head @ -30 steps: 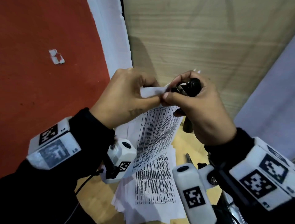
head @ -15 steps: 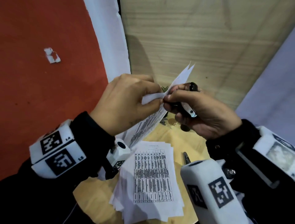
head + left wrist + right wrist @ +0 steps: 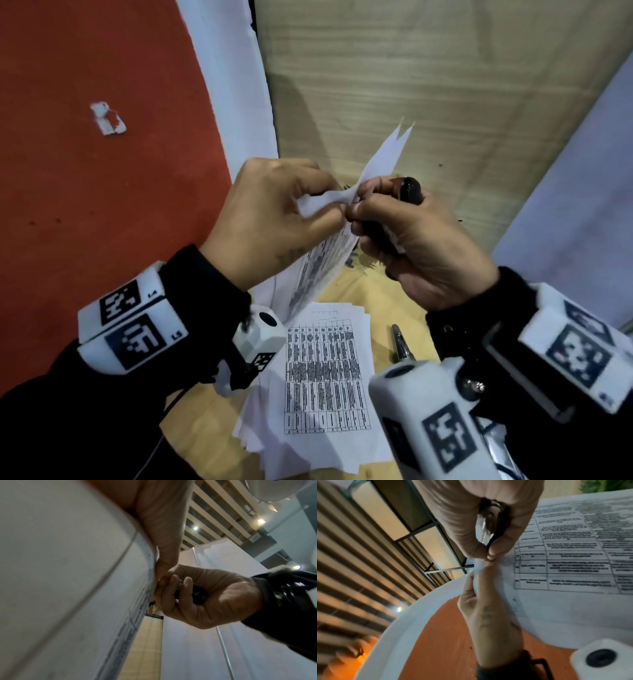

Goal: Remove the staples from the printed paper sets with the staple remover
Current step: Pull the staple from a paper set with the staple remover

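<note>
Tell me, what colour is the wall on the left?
Red wall, best seen in the head view.

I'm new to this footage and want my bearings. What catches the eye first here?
Two hands meet mid-frame over a wooden table: the left hand pinches the corner of a printed paper set, and the right hand grips a black staple remover against it. Below lies a stack of printed sheets; a red wall fills the left.
</note>
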